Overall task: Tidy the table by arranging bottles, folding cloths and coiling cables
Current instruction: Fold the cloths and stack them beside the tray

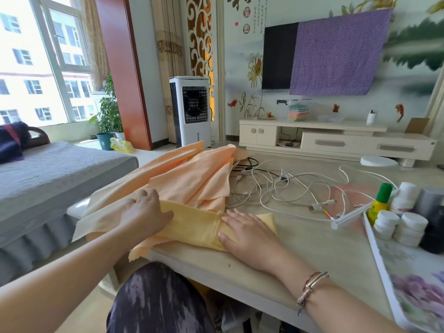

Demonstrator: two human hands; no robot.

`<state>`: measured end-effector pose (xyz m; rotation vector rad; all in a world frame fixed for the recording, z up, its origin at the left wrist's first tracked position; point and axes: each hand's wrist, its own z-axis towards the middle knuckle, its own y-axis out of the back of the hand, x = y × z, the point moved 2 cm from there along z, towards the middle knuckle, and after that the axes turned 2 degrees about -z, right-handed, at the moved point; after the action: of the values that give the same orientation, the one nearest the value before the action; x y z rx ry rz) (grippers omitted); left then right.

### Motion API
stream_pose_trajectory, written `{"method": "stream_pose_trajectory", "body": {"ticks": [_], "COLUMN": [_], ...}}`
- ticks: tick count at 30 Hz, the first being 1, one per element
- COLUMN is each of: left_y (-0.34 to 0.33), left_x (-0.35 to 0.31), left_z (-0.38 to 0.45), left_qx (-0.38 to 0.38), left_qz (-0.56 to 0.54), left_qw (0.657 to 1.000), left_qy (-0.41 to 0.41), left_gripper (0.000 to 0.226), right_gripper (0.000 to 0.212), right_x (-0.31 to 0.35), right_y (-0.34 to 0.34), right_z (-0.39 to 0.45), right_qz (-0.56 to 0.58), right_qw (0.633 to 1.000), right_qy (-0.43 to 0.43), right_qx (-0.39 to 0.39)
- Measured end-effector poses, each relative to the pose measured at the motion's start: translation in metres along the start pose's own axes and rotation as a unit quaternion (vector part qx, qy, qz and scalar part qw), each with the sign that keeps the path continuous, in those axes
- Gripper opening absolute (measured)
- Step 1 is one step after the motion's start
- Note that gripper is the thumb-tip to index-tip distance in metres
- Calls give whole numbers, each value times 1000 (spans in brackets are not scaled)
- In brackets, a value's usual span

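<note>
Pressing flat — both hands, left hand (144,212), right hand (247,229) — on folded yellow cloth (194,227), fingers straight, gripping nothing

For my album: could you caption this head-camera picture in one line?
Both hands, left hand and right hand, press a folded yellow cloth flat beside tangled white cables.

- The folded cloth (194,227) was yellow.
- The loose cloths (189,176) were light orange.
- The cables (283,186) were white.
- The bottle (379,203) was yellow with a green cap.
- The table (319,246) was cream.
</note>
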<state>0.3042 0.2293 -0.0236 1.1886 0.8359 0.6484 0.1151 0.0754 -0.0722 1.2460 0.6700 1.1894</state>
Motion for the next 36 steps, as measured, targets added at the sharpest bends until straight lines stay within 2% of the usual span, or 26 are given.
{"method": "stream_pose_trajectory", "body": {"ticks": [1, 3, 6, 10, 14, 17, 19, 20, 22, 24, 27, 29, 30, 33, 36], "left_y": [-1, 0, 6, 29, 51, 49, 41, 37, 28, 19, 6, -2, -7, -28, -40], "left_x": [5, 10, 11, -1, -46, -88, -109, -117, -128, -131, -123, -112, -108, -99, -95], "left_z": [2, 1, -4, -4, -13, -30, -41, -46, -53, -55, -54, -54, -55, -55, -54], "left_qx": [30, 81, 124, 98, 132, 202, 249, 268, 296, 272, 140, 54, 37, 88, 147], "left_qz": [-15, -112, -280, -498, -607, -616, -595, -587, -564, -521, -451, -368, -309, -147, -48], "left_qw": [999, 987, 944, 859, 784, 761, 762, 760, 763, 795, 853, 883, 893, 906, 905], "left_qy": [26, 81, 122, 65, 10, -21, -61, -80, -112, -151, -221, -287, -325, -387, -397], "left_gripper": [67, 64, 41, 14, 22, 24, 28, 32, 36, 36, 25, 18, 24, 51, 58], "right_gripper": [62, 64, 68, 75, 72, 55, 29, 19, 20, 24, 34, 21, 16, 28, 30], "right_x": [-1, 0, 1, -1, 3, 5, 2, -3, -17, -30, -41, -42, -41, -39, -36], "right_y": [0, 1, 0, 0, 4, 12, 23, 28, 38, 45, 44, 39, 38, 37, 35], "right_z": [0, 0, 0, 0, -3, -6, -11, -14, -22, -24, -23, -23, -24, -27, -30], "right_qz": [-4, -9, -11, -9, 6, 88, 177, 217, 303, 358, 385, 365, 338, 292, 246], "right_qw": [1000, 1000, 1000, 1000, 1000, 995, 972, 947, 880, 836, 834, 845, 857, 881, 902], "right_qy": [-1, -1, -2, -3, 1, -1, -38, -77, -178, -248, -306, -324, -330, -326, -315], "right_qx": [3, 10, 16, 22, 8, -39, -152, -222, -319, -333, -252, -218, -206, -178, -166]}}
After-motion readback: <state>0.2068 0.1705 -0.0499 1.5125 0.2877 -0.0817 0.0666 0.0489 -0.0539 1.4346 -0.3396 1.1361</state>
